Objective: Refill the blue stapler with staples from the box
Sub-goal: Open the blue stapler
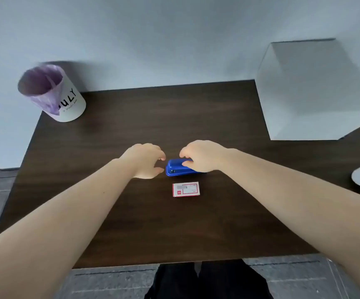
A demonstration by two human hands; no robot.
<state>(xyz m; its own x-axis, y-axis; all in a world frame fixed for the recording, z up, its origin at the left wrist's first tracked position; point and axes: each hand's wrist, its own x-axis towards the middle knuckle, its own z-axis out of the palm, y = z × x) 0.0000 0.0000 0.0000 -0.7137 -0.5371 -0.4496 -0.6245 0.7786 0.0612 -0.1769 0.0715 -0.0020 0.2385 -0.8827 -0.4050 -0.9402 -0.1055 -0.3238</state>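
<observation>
Staple box [186, 189] lies flat on the dark counter [110, 212], nearest the person, with the blue stapler [178, 168] just beyond it, apart from it. Right hand [202, 156] has its grip curled over the stapler's top, fingers touching it; left hand [145, 160] sits just left of the stapler, grip half spread, holding nothing. Far left: white bin [54, 93] with purple liner; far right: white box [310, 91].
</observation>
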